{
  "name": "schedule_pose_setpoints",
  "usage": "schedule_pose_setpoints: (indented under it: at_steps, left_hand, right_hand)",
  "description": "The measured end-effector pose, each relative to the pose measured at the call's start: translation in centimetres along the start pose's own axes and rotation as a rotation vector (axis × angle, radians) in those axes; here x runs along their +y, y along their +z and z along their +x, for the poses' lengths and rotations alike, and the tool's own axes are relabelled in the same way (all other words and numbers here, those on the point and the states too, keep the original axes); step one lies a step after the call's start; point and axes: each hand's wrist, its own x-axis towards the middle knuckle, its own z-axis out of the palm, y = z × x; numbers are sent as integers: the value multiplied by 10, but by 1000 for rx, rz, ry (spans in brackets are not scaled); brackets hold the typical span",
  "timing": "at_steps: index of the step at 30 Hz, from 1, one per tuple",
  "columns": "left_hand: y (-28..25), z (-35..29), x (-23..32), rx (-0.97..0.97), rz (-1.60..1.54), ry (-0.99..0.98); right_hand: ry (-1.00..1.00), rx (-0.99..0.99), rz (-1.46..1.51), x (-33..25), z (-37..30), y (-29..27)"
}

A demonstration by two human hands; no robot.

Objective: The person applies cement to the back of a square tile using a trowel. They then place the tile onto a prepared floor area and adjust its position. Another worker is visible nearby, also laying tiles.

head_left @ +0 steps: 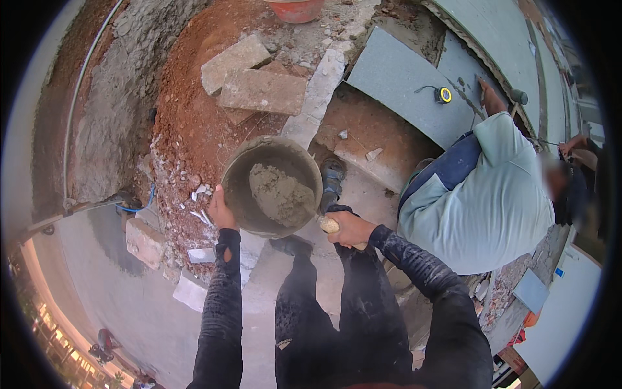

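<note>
A round mortar bucket [236,188] is in front of me, with a heap of wet grey mortar [278,194] inside. My left hand [221,209] grips its left rim, fingers on the outside. At the right rim, my right hand [352,229] is closed around the pale wooden handle of a trowel [328,224]. The trowel's blade cannot be made out against the mortar. My shoes show just beyond and below the bucket.
Rough blocks [262,91] lie on red soil beyond the bucket. A grey slab [411,84] carries a yellow tape measure [442,95]. At right a crouching person [479,194] in a pale shirt reaches toward the slabs. A red bucket [295,10] stands at the far edge.
</note>
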Motion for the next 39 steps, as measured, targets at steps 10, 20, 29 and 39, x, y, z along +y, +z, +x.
schedule_pose_setpoints:
  at_steps: [10,20,29,39]
  left_hand:
    - [-6,7,-1,21,37,-41]
    - [-2,3,5,117,155,-127]
    - [13,0,29,203,283,-128]
    - [49,-1,44,200,319,-184]
  right_hand:
    - [-64,198,339,-54,-103,-31]
    - [-220,875,617,-99,-73,-219]
    - [-316,984,1044,-159,65,-466]
    - [-334,1100,1140,-146,106,-530]
